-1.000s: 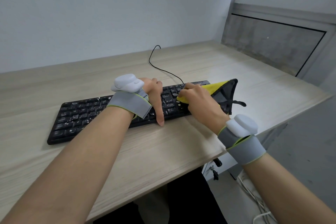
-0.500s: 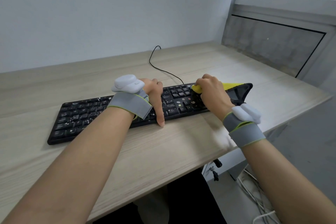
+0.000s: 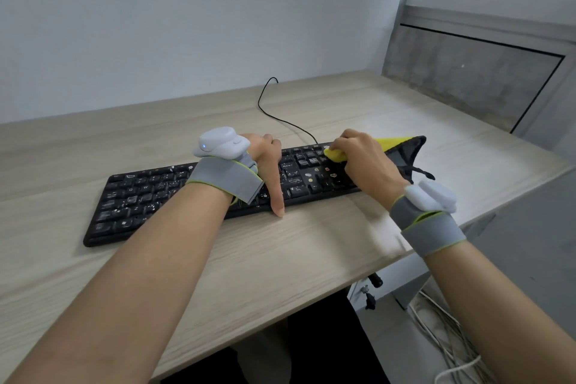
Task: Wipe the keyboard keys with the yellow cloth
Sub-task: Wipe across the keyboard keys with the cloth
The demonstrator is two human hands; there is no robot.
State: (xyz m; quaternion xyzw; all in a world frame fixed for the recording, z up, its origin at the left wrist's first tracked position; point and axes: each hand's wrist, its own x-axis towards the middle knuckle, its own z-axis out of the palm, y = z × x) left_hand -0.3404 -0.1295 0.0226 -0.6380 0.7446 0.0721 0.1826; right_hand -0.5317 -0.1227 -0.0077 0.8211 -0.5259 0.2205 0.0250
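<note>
While the left hand (image 3: 268, 159) lay flat across the black keyboard (image 3: 149, 196), thumb extended, the right hand (image 3: 364, 162) gripped the yellow cloth (image 3: 335, 154) against its far-right keys

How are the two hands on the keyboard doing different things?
The right hand is closed on the yellow cloth; the left hand holds nothing. The right hand sits at the keyboard's far right end, the left hand near its middle, thumb pointing toward the desk edge. Both wear grey wrist straps.
</note>
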